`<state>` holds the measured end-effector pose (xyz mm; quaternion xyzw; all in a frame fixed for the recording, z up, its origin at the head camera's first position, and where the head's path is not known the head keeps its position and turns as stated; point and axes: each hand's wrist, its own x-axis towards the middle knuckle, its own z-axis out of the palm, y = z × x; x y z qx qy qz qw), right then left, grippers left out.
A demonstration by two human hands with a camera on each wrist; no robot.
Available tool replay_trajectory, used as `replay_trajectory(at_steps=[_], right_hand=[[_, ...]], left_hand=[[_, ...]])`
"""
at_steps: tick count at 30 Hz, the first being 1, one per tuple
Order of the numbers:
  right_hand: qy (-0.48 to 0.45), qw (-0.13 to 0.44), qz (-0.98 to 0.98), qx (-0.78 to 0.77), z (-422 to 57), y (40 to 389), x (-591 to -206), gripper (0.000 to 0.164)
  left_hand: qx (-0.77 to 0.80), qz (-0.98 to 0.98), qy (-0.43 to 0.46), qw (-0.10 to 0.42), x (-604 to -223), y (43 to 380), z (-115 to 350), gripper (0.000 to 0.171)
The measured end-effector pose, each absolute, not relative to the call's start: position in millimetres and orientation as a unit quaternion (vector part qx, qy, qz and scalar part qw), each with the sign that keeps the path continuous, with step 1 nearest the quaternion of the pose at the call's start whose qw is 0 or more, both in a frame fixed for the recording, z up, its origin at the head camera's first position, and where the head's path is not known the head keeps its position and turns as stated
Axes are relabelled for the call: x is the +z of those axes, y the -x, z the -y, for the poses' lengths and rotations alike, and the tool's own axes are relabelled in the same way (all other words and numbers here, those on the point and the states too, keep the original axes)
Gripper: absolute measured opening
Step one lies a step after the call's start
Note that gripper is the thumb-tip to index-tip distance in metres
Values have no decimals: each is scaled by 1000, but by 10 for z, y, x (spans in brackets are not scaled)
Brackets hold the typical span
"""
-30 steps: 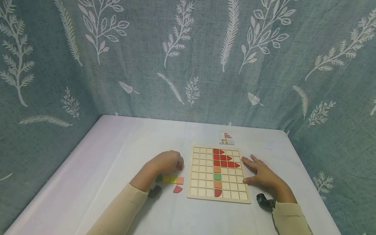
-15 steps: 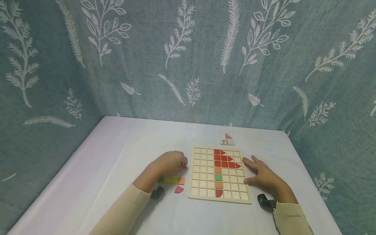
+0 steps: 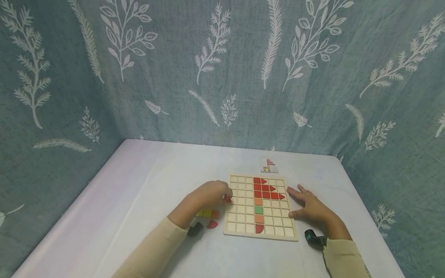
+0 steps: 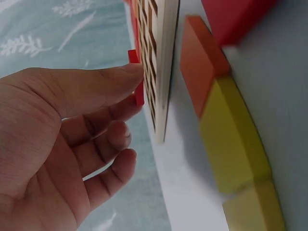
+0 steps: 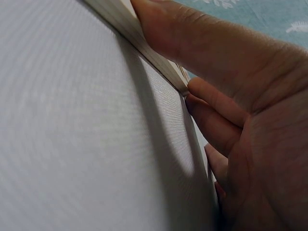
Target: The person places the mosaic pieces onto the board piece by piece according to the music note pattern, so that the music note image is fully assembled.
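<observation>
My left hand (image 3: pixel 208 196) pinches a small red piece (image 4: pixel 139 95) between thumb and fingertips, at the left edge of a wooden grid board (image 3: pixel 243 234). In the board lie red squares with pointed ends in rows near the top. Below them runs a column with an orange square (image 3: pixel 258 201), a green square (image 3: pixel 259 210), another orange square and a red quarter-circle piece (image 3: pixel 259 228). My right hand (image 3: pixel 309 206) rests at the board's right edge with fingers spread, its thumb touching the side in the right wrist view.
Left of the board lie yellow squares (image 4: pixel 236 134), an orange square (image 4: pixel 202 72) and a loose red quarter-circle (image 3: pixel 212 224). A small card (image 3: pixel 269 165) with a printed grid pattern lies behind the board. A patterned cloth (image 3: pixel 180 77) hangs behind the white table (image 3: pixel 167 162).
My left hand has moved right with the red piece, from beside the loose pieces to over the board's left edge. The right hand stays at the board's right edge.
</observation>
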<state>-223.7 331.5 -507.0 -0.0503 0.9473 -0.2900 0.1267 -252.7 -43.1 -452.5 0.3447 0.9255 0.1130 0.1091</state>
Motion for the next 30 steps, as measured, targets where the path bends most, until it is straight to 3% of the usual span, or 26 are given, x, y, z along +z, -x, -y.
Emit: replay_trajectory(at_steps=[11, 18, 30], right_hand=[[60, 124, -949, -283, -3296, 2218, -5039, 110], [60, 122, -949, -284, -3299, 2211, -5042, 111], [55, 121, -951, -280, -3279, 2199, -5032, 110]], left_hand=[[92, -914, -383, 101, -4579, 2512, 178, 3], [81, -897, -429, 75, -4597, 2489, 60, 2], [101, -889, -440, 75, -4609, 2431, -121, 6]])
